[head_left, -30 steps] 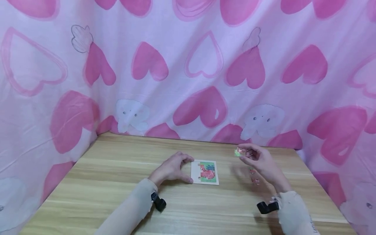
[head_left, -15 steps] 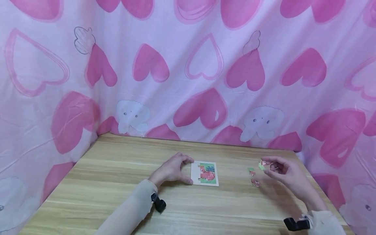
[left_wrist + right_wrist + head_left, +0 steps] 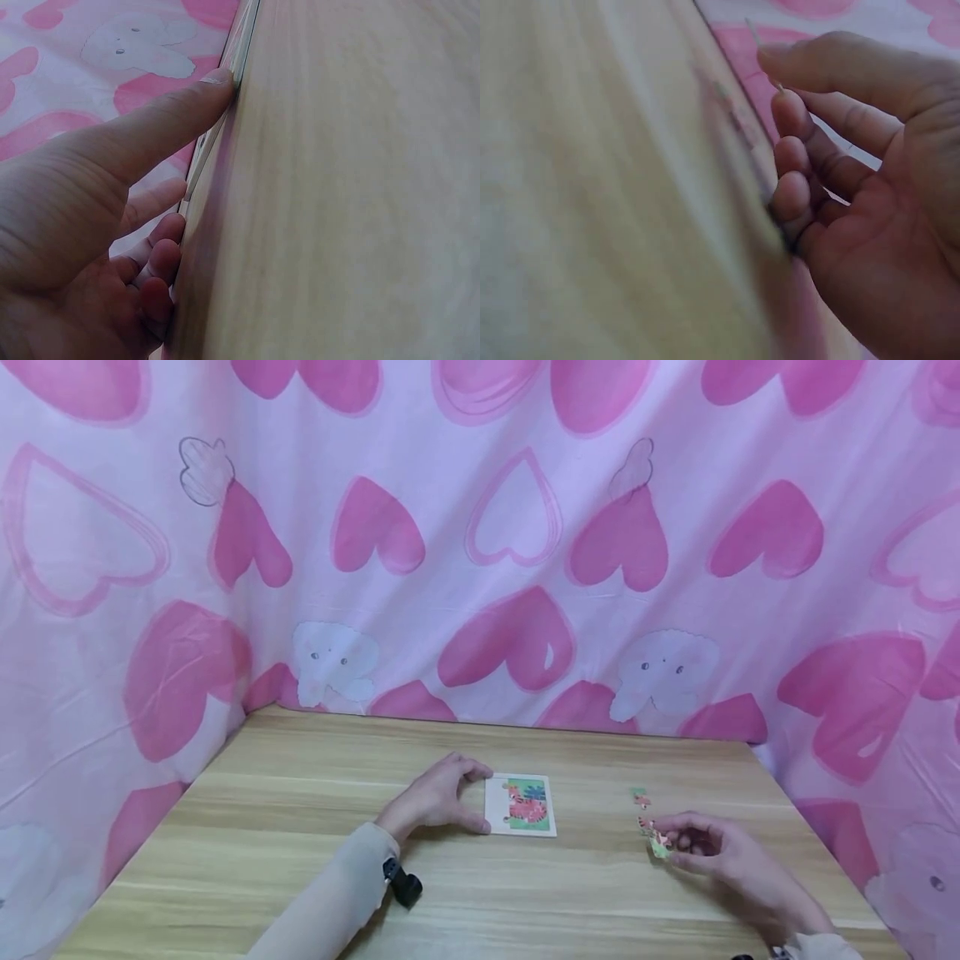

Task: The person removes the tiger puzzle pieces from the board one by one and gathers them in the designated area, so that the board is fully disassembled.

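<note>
Pinching puzzle piece (image 3: 660,847), right hand (image 3: 723,856) fingertip grip

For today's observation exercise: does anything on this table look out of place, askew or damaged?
Nothing looks damaged. The puzzle board lies flat, steadied by the left hand. Loose pieces lie apart to its right, near the right hand, which pinches one piece.

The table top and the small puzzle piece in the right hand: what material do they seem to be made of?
The table top looks like wood or wood-print laminate: pale streaked grain, smooth, with a slight sheen. Which of the two cannot be told. The puzzle piece, pinched by the right hand, seems to be thin printed card: flat, edge-on very slim in the right wrist view, with a green and orange picture.
</note>
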### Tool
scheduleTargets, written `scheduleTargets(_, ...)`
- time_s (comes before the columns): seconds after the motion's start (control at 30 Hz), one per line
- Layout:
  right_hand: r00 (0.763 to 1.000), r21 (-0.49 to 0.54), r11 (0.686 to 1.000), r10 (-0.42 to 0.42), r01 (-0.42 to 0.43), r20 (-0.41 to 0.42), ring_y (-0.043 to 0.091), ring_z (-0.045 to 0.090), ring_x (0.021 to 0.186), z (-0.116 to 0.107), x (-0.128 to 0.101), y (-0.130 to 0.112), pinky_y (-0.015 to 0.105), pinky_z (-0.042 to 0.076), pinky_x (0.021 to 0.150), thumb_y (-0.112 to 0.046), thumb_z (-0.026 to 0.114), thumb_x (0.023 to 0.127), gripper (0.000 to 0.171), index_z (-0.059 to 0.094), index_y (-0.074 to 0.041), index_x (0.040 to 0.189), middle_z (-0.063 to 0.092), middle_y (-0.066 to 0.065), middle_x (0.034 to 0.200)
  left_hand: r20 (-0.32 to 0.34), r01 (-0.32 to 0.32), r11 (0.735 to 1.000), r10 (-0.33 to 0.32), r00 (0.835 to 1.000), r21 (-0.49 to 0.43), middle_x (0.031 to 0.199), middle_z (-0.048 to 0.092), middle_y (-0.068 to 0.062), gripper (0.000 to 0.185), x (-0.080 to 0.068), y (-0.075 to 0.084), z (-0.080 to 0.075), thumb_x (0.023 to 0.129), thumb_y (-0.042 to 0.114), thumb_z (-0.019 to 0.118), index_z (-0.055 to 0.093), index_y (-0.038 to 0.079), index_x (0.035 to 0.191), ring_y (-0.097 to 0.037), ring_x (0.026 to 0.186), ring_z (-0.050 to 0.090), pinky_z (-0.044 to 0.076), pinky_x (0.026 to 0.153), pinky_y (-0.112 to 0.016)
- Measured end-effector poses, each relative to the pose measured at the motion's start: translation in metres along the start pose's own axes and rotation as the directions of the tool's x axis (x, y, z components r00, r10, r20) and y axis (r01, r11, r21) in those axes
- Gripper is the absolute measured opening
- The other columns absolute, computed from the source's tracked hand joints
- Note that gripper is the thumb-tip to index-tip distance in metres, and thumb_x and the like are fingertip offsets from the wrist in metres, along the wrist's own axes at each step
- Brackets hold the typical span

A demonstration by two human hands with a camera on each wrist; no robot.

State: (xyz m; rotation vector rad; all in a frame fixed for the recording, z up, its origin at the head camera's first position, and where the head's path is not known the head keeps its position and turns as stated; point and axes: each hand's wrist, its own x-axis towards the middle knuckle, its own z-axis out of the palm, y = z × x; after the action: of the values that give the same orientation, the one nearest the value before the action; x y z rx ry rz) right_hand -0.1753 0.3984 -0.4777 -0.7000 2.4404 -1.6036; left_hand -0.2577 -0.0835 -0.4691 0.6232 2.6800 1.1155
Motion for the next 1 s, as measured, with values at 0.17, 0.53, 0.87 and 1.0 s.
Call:
scheduleTargets(0.17, 1.000, 0.027, 1.000, 0.009, -0.010, 0.012, 0.013, 0.066, 0.101, 0.0019, -0.0011, 0.0057, 0.024, 0.057, 0.084, 0.004, 0.078, 0.099, 0.042, 0.069, 0.006, 0.139, 0.074, 0.017, 0.122, 0.000, 0.003, 1.000, -0.003, 1.000, 0.003, 0.132, 0.061, -0.002, 0.090, 0.0010, -0.0004, -0.0002, 0.070, 0.040, 0.109, 0.069, 0.022, 0.148, -0.022, 0.121, 0.058, 0.049, 0.116, -0.052)
scheduleTargets(0.53, 0.996, 0.020, 0.996, 0.081, -0.081, 0.029, 0.016, 0.063, 0.096, 0.0018, -0.0057, 0.0032, 0.026, 0.057, 0.081, 0.001, 0.081, 0.097, 0.041, 0.071, 0.001, 0.137, 0.070, 0.019, 0.115, 0.003, -0.002, 1.000, 0.002, 1.000, 0.008, 0.132, 0.061, -0.002, 0.089, -0.0003, 0.0020, -0.0005, 0.070, 0.038, 0.109, 0.069, 0.021, 0.148, -0.021, 0.120, 0.058, 0.049, 0.115, -0.050)
scheduleTargets(0.87, 0.996, 0.062, 0.995, 0.067, -0.071, 0.066, 0.015, 0.063, 0.097, 0.0028, -0.0068, 0.0095, 0.025, 0.056, 0.083, 0.005, 0.080, 0.095, 0.042, 0.068, 0.004, 0.135, 0.067, 0.022, 0.117, 0.001, 0.007, 1.000, -0.007, 1.000, 0.003, 0.131, 0.060, -0.001, 0.088, -0.0002, 0.0009, -0.0001, 0.070, 0.039, 0.109, 0.069, 0.022, 0.147, -0.021, 0.120, 0.057, 0.049, 0.115, -0.051)
scheduleTargets(1.0, 0.997, 0.017, 1.000, -0.003, 0.002, 0.075, 0.019, 0.063, 0.096, 0.0023, -0.0064, 0.0106, 0.026, 0.055, 0.081, 0.007, 0.079, 0.095, 0.042, 0.069, 0.003, 0.135, 0.069, 0.021, 0.117, 0.001, -0.001, 1.000, 0.001, 1.000, 0.000, 0.132, 0.060, -0.002, 0.088, 0.0003, 0.0004, 0.0000, 0.071, 0.039, 0.109, 0.069, 0.021, 0.147, -0.021, 0.121, 0.057, 0.048, 0.116, -0.051)
